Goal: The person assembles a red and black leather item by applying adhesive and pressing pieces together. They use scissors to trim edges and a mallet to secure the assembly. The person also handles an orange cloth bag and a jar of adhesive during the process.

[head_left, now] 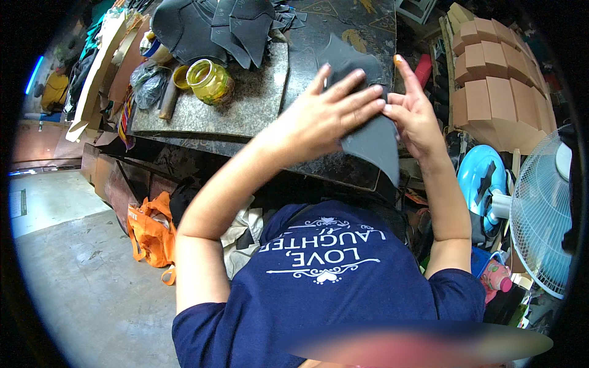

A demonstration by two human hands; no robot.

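A dark grey cut piece of sheet material (368, 141) lies on the black work slab (343, 30) in front of me. My left hand (328, 110) rests flat on it with the fingers spread, pressing it down. Against the piece's right edge, my right hand (414, 113) has its fingers apart and the index finger raised; its fingertips meet those of the left hand. Neither hand grips anything.
A stack of similar dark pieces (215, 24) lies at the back of the stone slab (245, 104), beside a yellow glass jar (210, 81). Tan foam blocks (497, 86) stand at right, a white fan (543, 214) lower right, an orange bag (150, 233) on the floor.
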